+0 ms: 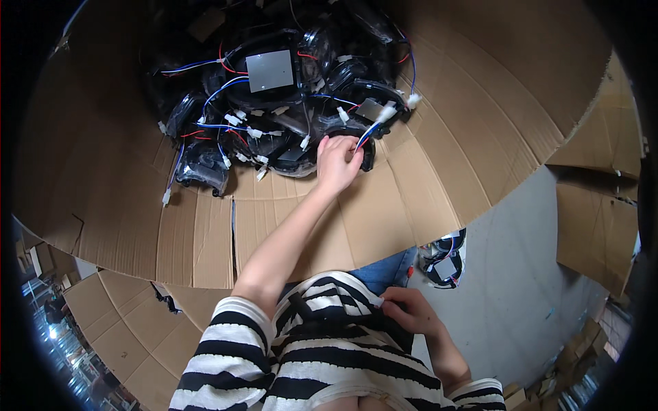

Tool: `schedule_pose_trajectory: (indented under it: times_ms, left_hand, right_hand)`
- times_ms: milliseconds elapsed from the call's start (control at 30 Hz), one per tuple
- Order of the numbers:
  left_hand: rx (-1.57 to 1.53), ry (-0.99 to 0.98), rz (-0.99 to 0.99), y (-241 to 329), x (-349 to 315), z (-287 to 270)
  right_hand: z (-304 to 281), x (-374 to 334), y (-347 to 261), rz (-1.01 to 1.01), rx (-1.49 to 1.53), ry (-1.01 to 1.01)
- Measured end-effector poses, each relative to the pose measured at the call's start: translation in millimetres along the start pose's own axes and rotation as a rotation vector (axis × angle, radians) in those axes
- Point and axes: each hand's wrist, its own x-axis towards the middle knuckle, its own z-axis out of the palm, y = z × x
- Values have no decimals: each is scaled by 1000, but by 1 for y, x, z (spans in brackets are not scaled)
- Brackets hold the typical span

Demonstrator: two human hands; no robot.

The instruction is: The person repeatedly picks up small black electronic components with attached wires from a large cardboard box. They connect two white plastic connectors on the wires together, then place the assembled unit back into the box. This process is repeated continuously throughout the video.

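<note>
Reaching into the big cardboard box, my left hand [337, 164] is closed on a bundle of red, blue and white wires [363, 139]. A white plug connector [388, 112] tops the bundle. Beside my fingers lies a dark, rounded plastic-wrapped unit [368, 156], partly covered by the hand. At my waist, my right hand [410, 312] is closed, thumb and fingers together at the hem of my striped shirt [343, 301]. What it pinches, if anything, I cannot make out.
Several black units with silver plates [269, 71] and loose plugs pile up in the box's far part. The cardboard box wall [473, 137] curves round them. Another unit [442, 264] sits low, right of my legs. Cardboard [595, 226] stands at the right on grey floor [507, 274].
</note>
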Motion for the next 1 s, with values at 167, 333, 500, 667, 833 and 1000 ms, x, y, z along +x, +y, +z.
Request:
schedule_pose_trajectory:
  times_ms: [167,333,500,667,833,1000]
  left_hand:
    - [-428,-254,-260,5,-40,-49]
    - [-352,-540,-204,13,-103,-103]
    - [-393,-566,-359,36,-156,-127]
    - [-294,-692,-346,48,-171,-146]
    - [-205,-636,-341,51,-181,-148]
    - [-210,-562,-218,49,-188,-144]
  right_hand:
    - [5,4,1,22,-43,-15]
    - [18,13,-1,-91,-164,-76]
    - [40,33,-12,-107,-257,-135]
    - [56,47,-9,-85,-271,-115]
    - [62,51,1,24,-126,-87]
    - [63,54,3,-23,-172,-37]
